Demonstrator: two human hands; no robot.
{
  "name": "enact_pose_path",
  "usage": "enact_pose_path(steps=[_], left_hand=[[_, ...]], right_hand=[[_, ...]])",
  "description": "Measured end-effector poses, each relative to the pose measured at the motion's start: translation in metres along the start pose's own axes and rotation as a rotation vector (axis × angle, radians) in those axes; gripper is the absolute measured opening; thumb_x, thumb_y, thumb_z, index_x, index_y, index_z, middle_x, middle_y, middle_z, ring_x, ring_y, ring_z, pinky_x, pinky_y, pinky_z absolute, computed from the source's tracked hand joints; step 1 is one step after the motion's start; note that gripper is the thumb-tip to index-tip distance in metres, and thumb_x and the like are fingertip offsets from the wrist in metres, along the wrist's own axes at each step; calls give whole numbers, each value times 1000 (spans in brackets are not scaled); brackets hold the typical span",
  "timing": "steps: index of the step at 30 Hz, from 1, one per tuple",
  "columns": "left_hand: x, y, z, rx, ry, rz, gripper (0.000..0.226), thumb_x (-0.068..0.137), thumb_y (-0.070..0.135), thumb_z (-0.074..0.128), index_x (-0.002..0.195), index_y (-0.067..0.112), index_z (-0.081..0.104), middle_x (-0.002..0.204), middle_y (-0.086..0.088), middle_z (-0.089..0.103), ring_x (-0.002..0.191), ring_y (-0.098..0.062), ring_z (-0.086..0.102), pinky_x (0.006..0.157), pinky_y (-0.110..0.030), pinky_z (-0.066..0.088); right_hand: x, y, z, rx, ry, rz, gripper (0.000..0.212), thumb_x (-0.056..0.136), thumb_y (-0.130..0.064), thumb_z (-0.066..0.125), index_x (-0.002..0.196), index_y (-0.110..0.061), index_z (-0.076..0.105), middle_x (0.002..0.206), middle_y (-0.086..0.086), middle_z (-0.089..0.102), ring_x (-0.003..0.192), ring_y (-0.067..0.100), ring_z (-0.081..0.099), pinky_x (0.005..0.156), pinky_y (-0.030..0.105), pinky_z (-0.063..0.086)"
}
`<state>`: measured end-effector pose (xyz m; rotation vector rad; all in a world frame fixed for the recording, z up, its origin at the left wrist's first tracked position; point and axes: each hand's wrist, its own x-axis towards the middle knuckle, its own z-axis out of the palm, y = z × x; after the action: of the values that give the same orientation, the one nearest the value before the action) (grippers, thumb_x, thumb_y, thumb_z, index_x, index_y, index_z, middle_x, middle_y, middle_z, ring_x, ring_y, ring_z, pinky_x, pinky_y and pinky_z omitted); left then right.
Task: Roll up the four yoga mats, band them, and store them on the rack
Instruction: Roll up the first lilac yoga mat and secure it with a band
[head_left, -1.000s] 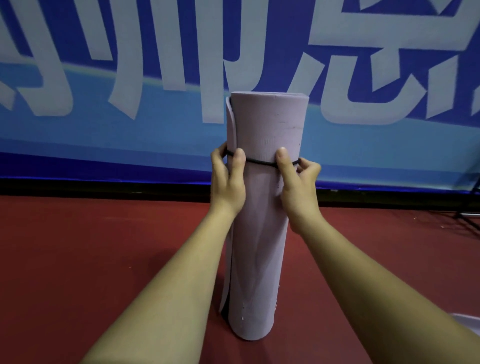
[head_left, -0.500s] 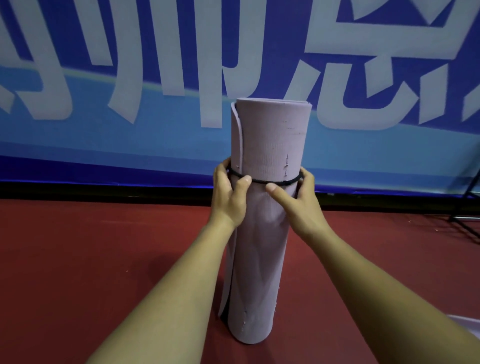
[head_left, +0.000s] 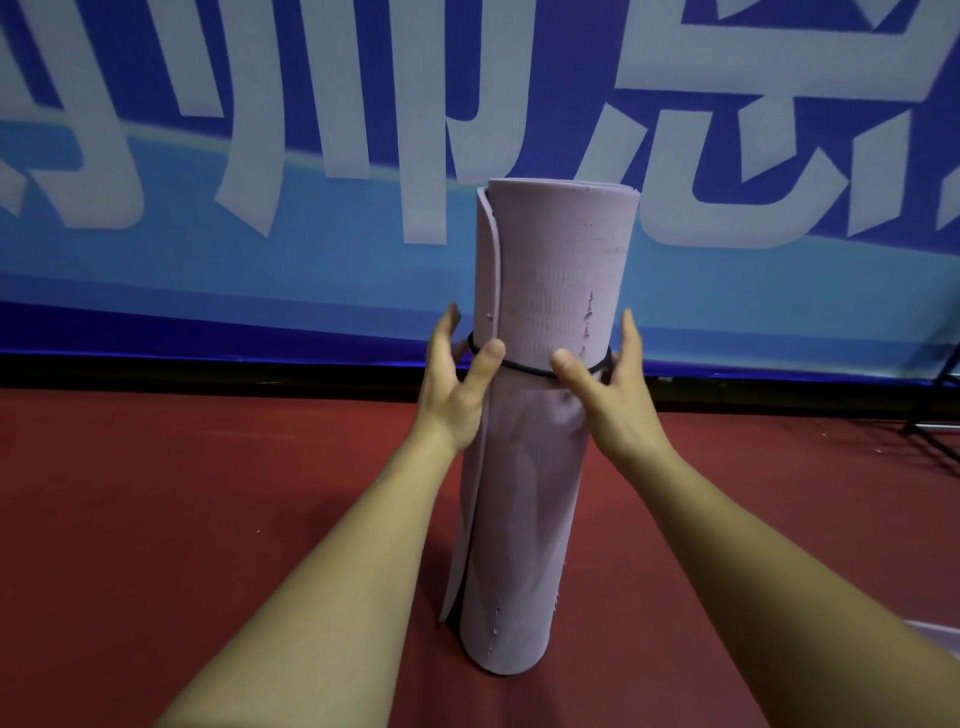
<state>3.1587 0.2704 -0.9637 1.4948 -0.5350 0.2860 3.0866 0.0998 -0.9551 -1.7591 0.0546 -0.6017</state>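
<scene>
The rolled lilac yoga mat (head_left: 540, 467) stands upright on the red floor (head_left: 182, 493), about midway across it and closer to the floor's far edge than to the person. Its loose outer flap runs down the left side and lifts slightly away from the roll at the bottom. A thin black band (head_left: 524, 368) circles the mat a little above half its height, sagging a touch across the front.

The left hand (head_left: 454, 395) lies against the left side of the roll at band height. Its fingers are straight and point upward, and its thumb (head_left: 491, 353) presses on the band at the front. The right hand (head_left: 608, 400) mirrors it on the right side, fingers extended upward along the mat and thumb (head_left: 563, 361) lying on the band. Neither hand is curled around anything; both are spread flat against the roll.

Behind the mat, along the floor's far edge, a blue banner (head_left: 311, 260) with large white characters stands on a black base strip. At the floor's right edge the dark legs of a stand (head_left: 935, 441) show. A pale sliver (head_left: 935, 631) lies at the near right corner, too cut off to identify.
</scene>
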Motion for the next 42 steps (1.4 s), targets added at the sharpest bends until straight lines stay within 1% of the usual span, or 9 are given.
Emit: enact_pose_path(steps=[3, 7, 13, 19, 24, 26, 30, 37, 42], left_hand=[[5, 0, 11, -23, -12, 21, 97, 73, 68, 64, 153, 21, 35, 148, 3, 50, 130, 1, 51, 109, -21, 40], [-5, -12, 15, -65, 29, 34, 82, 84, 57, 60, 147, 11, 39, 137, -1, 59, 127, -10, 57, 109, -35, 44], [-12, -17, 3, 17, -61, 42, 79, 81, 58, 61, 145, 16, 41, 141, -5, 55, 131, -14, 54, 113, -45, 42], [-7, -9, 9, 75, -66, 114, 80, 89, 58, 53, 153, 14, 33, 151, 1, 46, 140, -8, 43, 115, -31, 36], [-22, -37, 2, 101, -67, 63, 89, 84, 65, 55, 153, 11, 36, 150, -7, 48, 139, -19, 46, 115, -50, 37], [-18, -33, 3, 102, -42, 78, 101, 82, 74, 56, 156, 11, 29, 155, -5, 42, 142, -18, 43, 116, -49, 37], [-15, -33, 10, 123, -70, 123, 79, 91, 69, 47, 156, 27, 27, 155, 5, 40, 143, -7, 39, 119, -41, 34], [-32, -65, 4, 153, -88, 15, 87, 87, 70, 43, 157, 21, 28, 160, -2, 35, 145, -13, 37, 119, -48, 31], [-15, -48, 17, 100, -56, 117, 86, 92, 71, 42, 157, 17, 29, 157, 0, 39, 144, -11, 38, 118, -37, 33]], right_hand=[[8, -3, 7, 34, 9, -56, 97, 65, -74, 81, 146, -43, 38, 134, -24, 62, 119, -3, 62, 97, 34, 53], [-5, 15, 17, 28, 36, -7, 108, 57, -75, 81, 143, -23, 42, 124, -18, 65, 106, -8, 64, 89, 27, 55], [-6, 14, 6, 41, -21, -23, 125, 56, -72, 86, 155, -27, 25, 137, -22, 55, 118, -10, 58, 91, 19, 54], [-10, 26, 3, -3, -51, -20, 113, 51, -76, 87, 145, -31, 45, 131, -20, 63, 117, -3, 62, 93, 30, 56], [-19, 37, -2, 4, -114, -2, 117, 56, -67, 87, 152, -30, 32, 130, -36, 55, 122, -11, 55, 91, 12, 51], [-12, 27, -1, 41, -53, -14, 115, 60, -69, 85, 153, -29, 31, 135, -28, 56, 122, -7, 57, 88, 15, 53], [-11, 30, 5, 51, -51, -25, 99, 62, -69, 85, 144, -31, 44, 126, -23, 65, 111, -3, 65, 84, 19, 55], [-18, 41, -4, 24, -63, 42, 135, 51, -82, 83, 160, -34, 18, 142, -28, 49, 130, -4, 51, 107, 30, 46], [-13, 43, 2, 24, -53, 14, 104, 59, -75, 85, 145, -35, 42, 131, -25, 62, 119, -2, 62, 96, 33, 55]])
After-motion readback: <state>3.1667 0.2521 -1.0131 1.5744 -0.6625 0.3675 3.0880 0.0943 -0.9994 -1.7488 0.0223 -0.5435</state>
